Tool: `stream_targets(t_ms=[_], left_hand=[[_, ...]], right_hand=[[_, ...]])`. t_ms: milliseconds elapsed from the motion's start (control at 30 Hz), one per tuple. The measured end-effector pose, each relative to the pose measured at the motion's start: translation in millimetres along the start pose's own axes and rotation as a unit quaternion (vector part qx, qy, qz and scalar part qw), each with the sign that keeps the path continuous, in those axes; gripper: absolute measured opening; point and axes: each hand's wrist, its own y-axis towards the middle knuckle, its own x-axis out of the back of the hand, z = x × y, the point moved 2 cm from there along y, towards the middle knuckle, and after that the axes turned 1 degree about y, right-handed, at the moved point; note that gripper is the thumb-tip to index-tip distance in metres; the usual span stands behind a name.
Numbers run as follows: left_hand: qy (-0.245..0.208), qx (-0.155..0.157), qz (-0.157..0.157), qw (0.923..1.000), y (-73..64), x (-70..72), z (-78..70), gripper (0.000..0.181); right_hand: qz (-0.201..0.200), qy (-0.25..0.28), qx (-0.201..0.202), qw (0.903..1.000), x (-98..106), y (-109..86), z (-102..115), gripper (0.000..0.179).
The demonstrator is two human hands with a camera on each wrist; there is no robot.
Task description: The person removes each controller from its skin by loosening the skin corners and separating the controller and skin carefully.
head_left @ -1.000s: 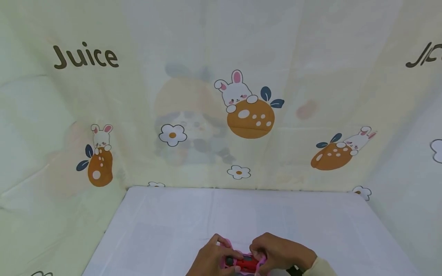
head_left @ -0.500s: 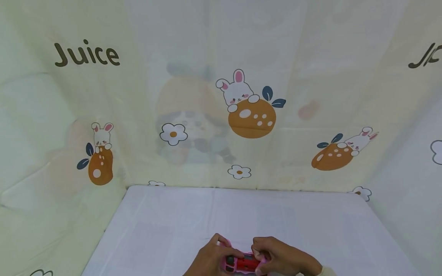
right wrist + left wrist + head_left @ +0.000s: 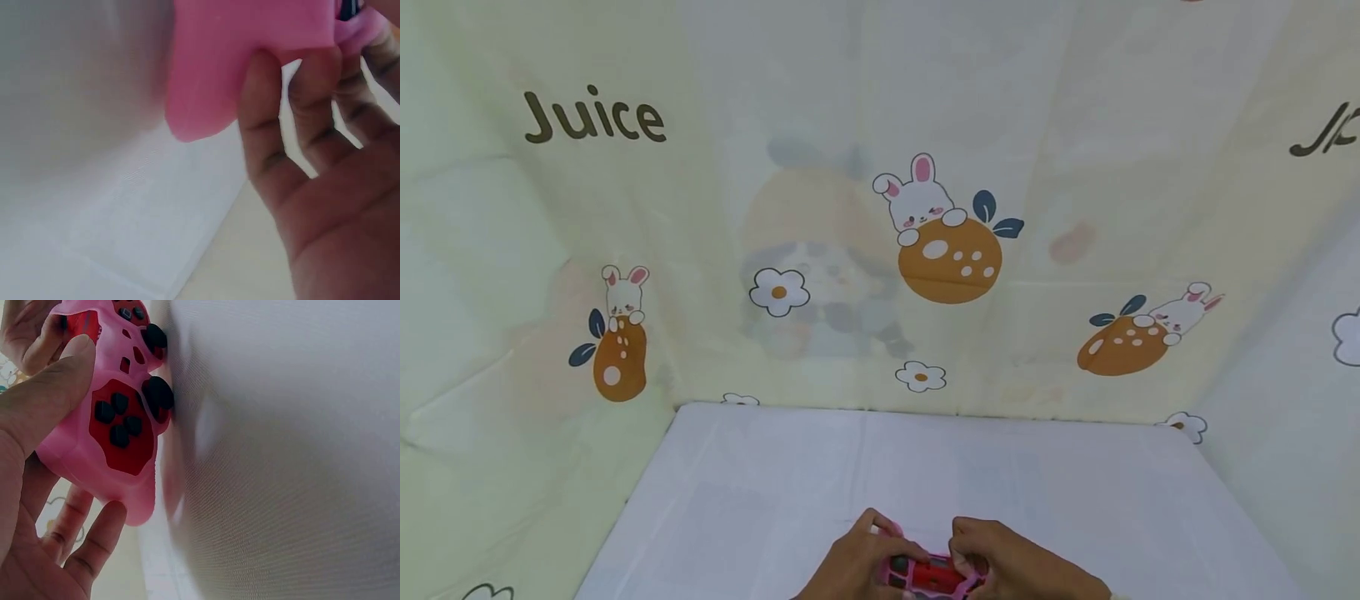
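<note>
A red game controller [image 3: 934, 575] with black buttons and sticks sits in a pink silicone cover [image 3: 134, 497], low in the head view near the table's front. My left hand [image 3: 859, 560] holds its left side. In the left wrist view, the thumb [image 3: 65, 378] lies across the controller's face and the other fingers are behind and below it. On the other side, my right hand [image 3: 1003, 557] grips the right end at the cover's edge. The right wrist view has its fingers [image 3: 259, 109] bent against the pink cover. The thumb's exact contact there is hidden.
A white-covered table [image 3: 820, 467] lies beneath the controller. Cloth walls [image 3: 850, 100] printed with rabbits, oranges and flowers enclose its back and both sides.
My right hand has shifted slightly down and right along the controller's right end, and more of the pink cover shows there. My left hand keeps its hold, nearly still.
</note>
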Motion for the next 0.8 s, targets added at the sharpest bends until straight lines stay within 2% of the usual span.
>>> stream_targets(t_ms=[67, 233, 333, 433, 500, 567, 667, 800], left_hand=[[-0.008, 0.013, 0.007, 0.9999, 0.2, 0.2, 0.0, 0.043], [-0.030, 0.046, 0.028, 0.9981, 1.9, 0.4, 0.7, 0.039], [-0.029, 0.057, 0.041, 0.9971, 3.1, 0.4, 1.5, 0.037], [-0.026, 0.059, 0.047, 0.9968, 3.7, 1.5, 1.5, 0.037], [-0.024, 0.057, 0.047, 0.9970, 3.9, 2.3, 1.2, 0.038], [-0.021, 0.053, 0.044, 0.9974, 3.8, 2.6, 0.8, 0.039], [-0.013, 0.040, 0.037, 0.9984, 3.9, 2.2, 0.6, 0.039], [-0.006, 0.034, 0.030, 0.9990, 3.2, 1.5, 0.5, 0.039]], right_hand=[[-0.016, -0.017, 0.018, 0.9996, -1.2, -2.2, -0.5, 0.041], [-0.059, -0.011, 0.039, 0.9975, -3.3, -12.0, -3.8, 0.036], [-0.092, 0.000, 0.074, 0.9930, -6.1, -19.3, -8.6, 0.030], [-0.114, 0.016, 0.088, 0.9895, -8.2, -24.7, -12.2, 0.026], [-0.116, 0.022, 0.074, 0.9902, -9.0, -27.2, -12.9, 0.023], [-0.114, 0.005, 0.058, 0.9917, -9.3, -28.5, -12.0, 0.024], [-0.105, -0.045, 0.027, 0.9931, -9.9, -29.2, -7.6, 0.026], [-0.092, -0.119, 0.007, 0.9886, -11.7, -28.2, 0.4, 0.026]])
